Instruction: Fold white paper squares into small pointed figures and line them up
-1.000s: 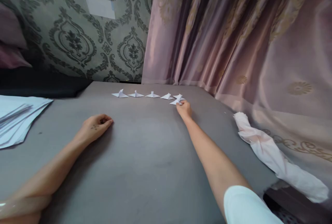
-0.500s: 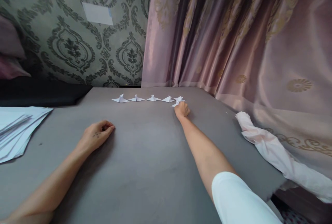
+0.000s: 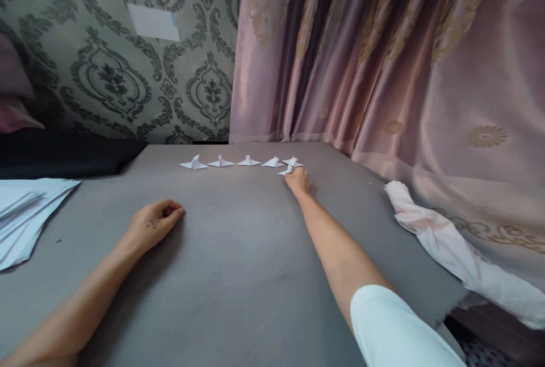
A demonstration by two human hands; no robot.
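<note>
My right hand reaches far across the table with its fingers closed on a small white folded paper crane. Part of that crane is hidden behind the fingers. Just behind it sits another paper crane, at the right end of a row of similar ones with wings spread, from the leftmost crane through a middle crane. Nearer to me on the left, my left hand rests low at the table, thumb and fingertips pressed together with nothing visible in them.
The grey table reaches back to a patterned wall. Stacked white paper lies at left, below a dark folded cloth. Pink curtains hang along the right, and a twisted white cloth lies on the right edge.
The view has shifted slightly, so everything on the table appears a little further left. Both hands keep almost the same pose, the right one still at the same paper crane.
</note>
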